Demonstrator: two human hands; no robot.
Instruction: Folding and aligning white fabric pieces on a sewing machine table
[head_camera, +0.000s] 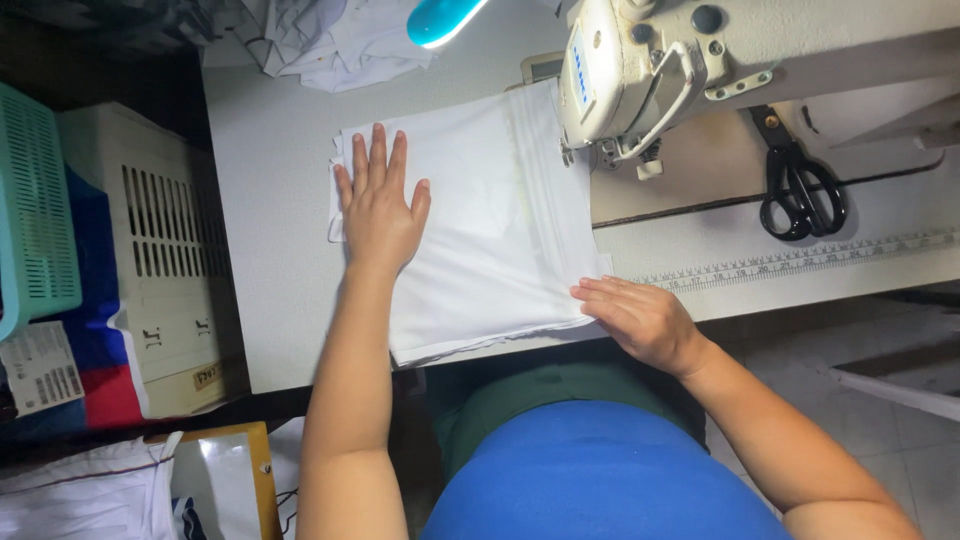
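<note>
the left hand (380, 205) lies flat, palm down, fingers stretched forward and slightly spread, thumb out to the side, its bare forearm running straight back toward the body. the right hand (640, 318) also lies palm down, fingers together pointing left, forearm angling in from the lower right.

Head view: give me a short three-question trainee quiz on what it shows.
1. True or false: the left hand lies flat, fingers spread, on the white fabric.
2. Where does the right hand rest? A) on the black scissors; B) on the fabric's near right corner; C) on the sewing machine.
3. What runs along the table's front edge, right of the fabric?

Key: 1 true; 2 B; 3 a measuring ruler strip.
</note>
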